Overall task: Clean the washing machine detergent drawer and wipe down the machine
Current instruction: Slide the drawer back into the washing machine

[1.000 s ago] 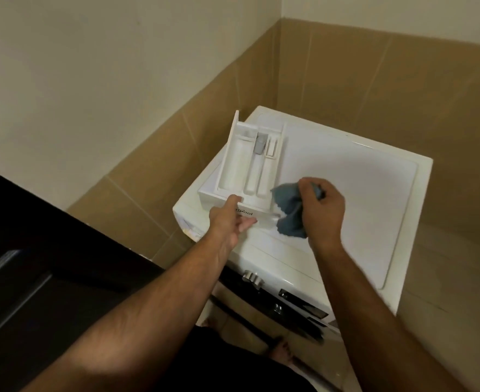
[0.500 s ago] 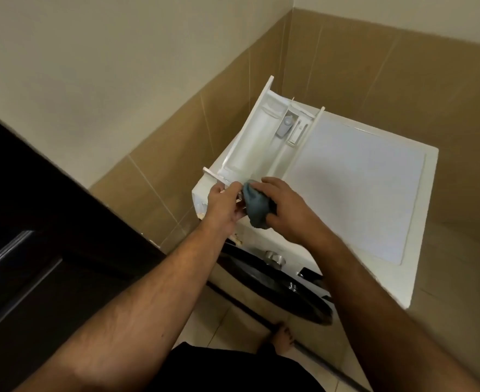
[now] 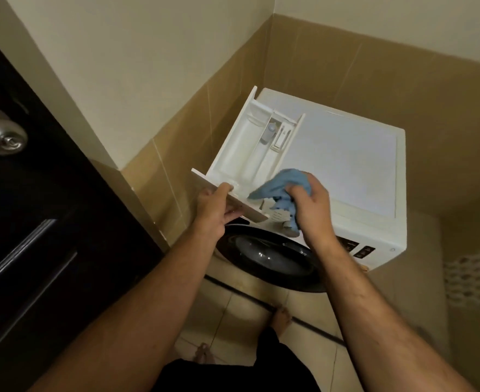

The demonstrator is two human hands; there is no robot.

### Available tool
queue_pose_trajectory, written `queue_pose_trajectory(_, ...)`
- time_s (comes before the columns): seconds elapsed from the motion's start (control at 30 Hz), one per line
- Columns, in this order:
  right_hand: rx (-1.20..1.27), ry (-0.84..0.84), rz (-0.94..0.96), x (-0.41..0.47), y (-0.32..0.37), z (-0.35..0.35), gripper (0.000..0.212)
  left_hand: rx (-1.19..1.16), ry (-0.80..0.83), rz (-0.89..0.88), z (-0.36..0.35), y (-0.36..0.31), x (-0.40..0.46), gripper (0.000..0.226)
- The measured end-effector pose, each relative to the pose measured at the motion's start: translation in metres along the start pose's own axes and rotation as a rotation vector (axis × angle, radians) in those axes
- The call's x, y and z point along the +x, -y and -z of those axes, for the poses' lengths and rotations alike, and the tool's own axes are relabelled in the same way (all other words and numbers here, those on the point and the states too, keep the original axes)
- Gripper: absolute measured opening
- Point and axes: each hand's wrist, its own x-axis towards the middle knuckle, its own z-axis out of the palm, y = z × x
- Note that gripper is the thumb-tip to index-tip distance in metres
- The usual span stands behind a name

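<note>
Right now the step in hand looks like the drawer cleaning: the detergent drawer (image 3: 250, 154) is out of its slot and lies tilted over the top left of the washing machine (image 3: 343, 165), its front panel hanging past the machine's front edge above the door. The left hand (image 3: 214, 212) grips that front panel, fingers curled under it and thumb on top, steadying it. The right hand (image 3: 308, 203) is closed round a bunched blue cloth (image 3: 282, 188), held at the near right corner of the drawer, just above the machine's front edge; whether the cloth touches the plastic there I cannot tell.

Next, I judge, the cloth has to go down into the compartments and along the dividers, with the left hand keeping the drawer from tipping off the machine, since much of it overhangs. The machine's top and front appear yet to be wiped.

Counted: one drawer, with three long compartments as far as I can make out; one cloth; one washing machine with one round dark door (image 3: 272, 258); two hands. Left of the machine stands one dark room door with one metal knob (image 3: 0, 131).
</note>
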Motion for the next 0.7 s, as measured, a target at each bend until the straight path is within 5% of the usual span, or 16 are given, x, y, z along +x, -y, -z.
queue_pose_trajectory(0.2, 0.264, -0.127, -0.261, -0.009, -0.011, 0.028, 0.048, -0.044, -0.001, 0.086, 0.034, 0.001, -0.006, 0.032)
queue_pose_trajectory(0.3, 0.219, -0.153, -0.277, -0.007, -0.012, 0.032, 0.028, -0.106, 0.004, 0.105, 0.039, 0.003, -0.009, 0.039)
queue_pose_trajectory(0.43, 0.119, -0.104, -0.247, 0.001, -0.019, 0.032, 0.023, -0.17, 0.01, 0.121, 0.038, 0.006, -0.008, 0.041)
queue_pose_trajectory(0.7, -0.406, -0.053, -0.056, 0.039, -0.066, 0.029, 0.056, -0.092, -0.083, 0.126, 0.066, 0.041, 0.008, 0.042)
